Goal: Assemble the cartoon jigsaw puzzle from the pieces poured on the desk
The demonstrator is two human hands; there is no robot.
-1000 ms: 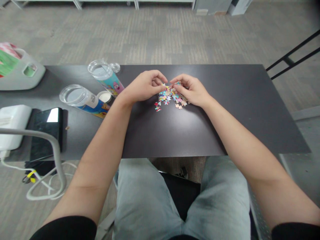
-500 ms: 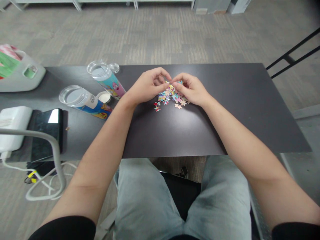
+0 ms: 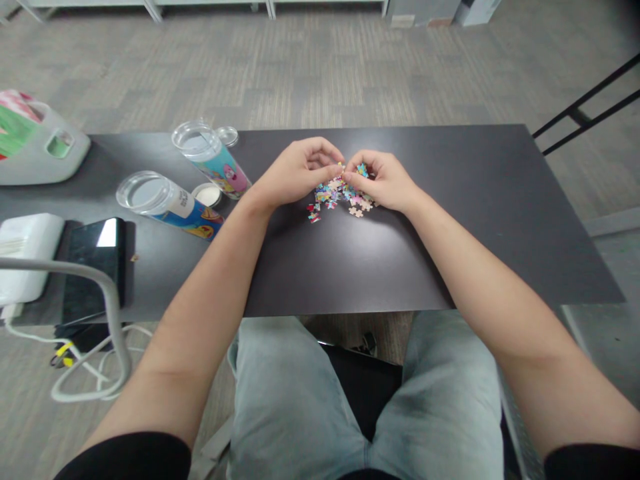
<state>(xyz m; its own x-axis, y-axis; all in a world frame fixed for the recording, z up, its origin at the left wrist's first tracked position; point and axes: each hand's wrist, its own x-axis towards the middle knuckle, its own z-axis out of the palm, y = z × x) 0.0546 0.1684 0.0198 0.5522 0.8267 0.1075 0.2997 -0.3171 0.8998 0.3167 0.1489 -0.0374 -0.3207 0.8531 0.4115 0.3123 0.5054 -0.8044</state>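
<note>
A small heap of colourful jigsaw puzzle pieces (image 3: pixel 330 193) lies on the dark table, partly under my fingers. Over its far left side, my left hand (image 3: pixel 305 170) is closed in a pinch, thumb and index fingertips at a small yellowish puzzle piece (image 3: pixel 341 166). My right hand (image 3: pixel 383 179) meets it from the other side, its thumb and fingers pinched at the same spot. Fingers cover most of what is between the two hands. A few red pieces (image 3: pixel 313 213) and some pink-beige pieces (image 3: pixel 357 212) are spread at the near edge of the heap.
Left of my forearm lie a blue printed canister (image 3: pixel 187 213) and a teal-and-pink one (image 3: pixel 220 163), with round lids (image 3: pixel 207 195) close by. Farther left are a black tablet-like device (image 3: pixel 95 267), a white box (image 3: pixel 30 253), a grey tube (image 3: pixel 113 300) and a white basket (image 3: pixel 65 153).
My fingertips have shifted slightly, and the right hand's index finger has drawn back toward its thumb. More blue pieces show beside the right hand. The heap looks otherwise the same.
</note>
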